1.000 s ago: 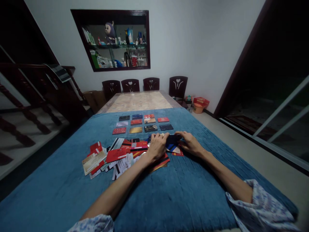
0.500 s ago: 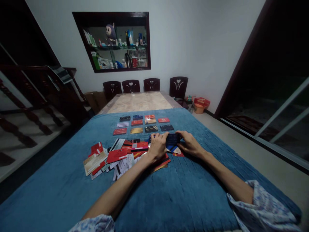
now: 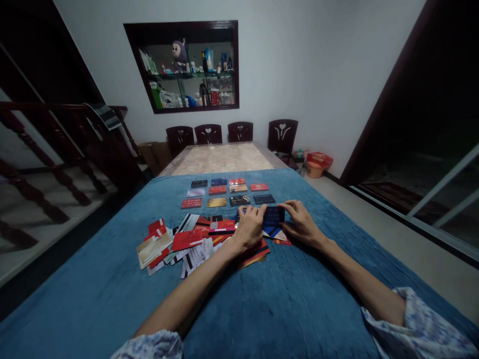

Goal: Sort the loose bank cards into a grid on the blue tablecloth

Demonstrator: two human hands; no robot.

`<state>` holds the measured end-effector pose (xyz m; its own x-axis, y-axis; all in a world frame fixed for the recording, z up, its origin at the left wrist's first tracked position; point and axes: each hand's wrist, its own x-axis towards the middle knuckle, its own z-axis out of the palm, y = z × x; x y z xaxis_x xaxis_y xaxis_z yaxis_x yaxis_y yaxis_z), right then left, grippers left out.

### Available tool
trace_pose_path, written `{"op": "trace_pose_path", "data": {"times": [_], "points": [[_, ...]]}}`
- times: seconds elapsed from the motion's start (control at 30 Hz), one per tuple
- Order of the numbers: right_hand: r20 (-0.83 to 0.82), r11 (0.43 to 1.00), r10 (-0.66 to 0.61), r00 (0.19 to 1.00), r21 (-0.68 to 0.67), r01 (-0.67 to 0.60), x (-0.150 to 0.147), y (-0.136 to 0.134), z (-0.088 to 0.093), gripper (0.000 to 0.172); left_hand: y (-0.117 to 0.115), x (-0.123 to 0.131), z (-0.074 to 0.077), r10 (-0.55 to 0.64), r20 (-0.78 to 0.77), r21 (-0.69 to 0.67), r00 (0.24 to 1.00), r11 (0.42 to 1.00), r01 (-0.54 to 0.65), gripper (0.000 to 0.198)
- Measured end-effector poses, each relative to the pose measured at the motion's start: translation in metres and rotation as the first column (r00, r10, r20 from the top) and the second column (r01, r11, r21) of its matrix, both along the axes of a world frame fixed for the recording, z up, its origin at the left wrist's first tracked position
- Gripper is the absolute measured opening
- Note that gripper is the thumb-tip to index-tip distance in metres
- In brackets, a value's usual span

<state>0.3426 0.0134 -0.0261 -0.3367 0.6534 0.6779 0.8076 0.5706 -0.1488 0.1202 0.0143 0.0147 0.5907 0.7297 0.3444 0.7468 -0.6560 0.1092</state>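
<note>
A dark blue bank card (image 3: 274,214) is raised slightly above the right end of a loose pile of cards (image 3: 187,240). My right hand (image 3: 302,224) pinches its right edge between thumb and fingers. At its left edge, my left hand (image 3: 247,227) has curled fingers closed on it, and that hand covers part of the pile. Beneath the dark card lies a blue and white card (image 3: 276,233). Beyond the hands, several cards sit in rows, among them a gold card (image 3: 217,202), a black card (image 3: 239,200) and a dark card (image 3: 264,199).
A blue cloth (image 3: 105,279) covers the near part of the table, with the marbled tabletop (image 3: 220,157) bare beyond it. Dark chairs (image 3: 208,134) stand at the far end. A wall shelf (image 3: 190,75) holds bottles and a plush toy. On the left is a wooden railing (image 3: 48,184).
The view has shifted a little, so everything sits slightly further right. Both hands keep the dark blue card above the pile, now tilted a bit more upright.
</note>
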Motion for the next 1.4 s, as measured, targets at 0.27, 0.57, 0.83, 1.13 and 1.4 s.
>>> {"op": "trace_pose_path", "data": {"times": [0.27,0.57,0.83,1.13,1.4], "points": [[0.07,1.0,-0.013,0.997,0.025,0.011,0.0,0.001,-0.001,0.053,0.006,-0.005,-0.002,0.023,0.005,0.01,1.0,1.0,-0.024,0.059],[0.156,0.999,-0.005,0.988,-0.042,0.012,0.001,-0.002,0.003,0.051,0.006,-0.005,0.002,0.035,-0.005,0.009,0.999,0.999,-0.035,0.056],[0.213,0.995,0.009,0.977,-0.095,0.012,0.001,-0.003,0.007,0.052,0.006,-0.007,0.011,0.019,-0.057,-0.092,0.998,0.995,-0.025,0.045],[0.266,0.992,0.018,0.964,-0.127,0.017,-0.005,-0.002,0.013,0.049,0.004,-0.012,0.016,0.045,-0.088,-0.138,0.995,0.989,-0.057,0.04],[0.277,0.984,0.073,0.958,-0.176,-0.024,-0.012,0.008,0.021,0.049,0.012,-0.023,0.022,0.041,-0.108,-0.172,0.993,0.983,-0.06,0.037]]}}
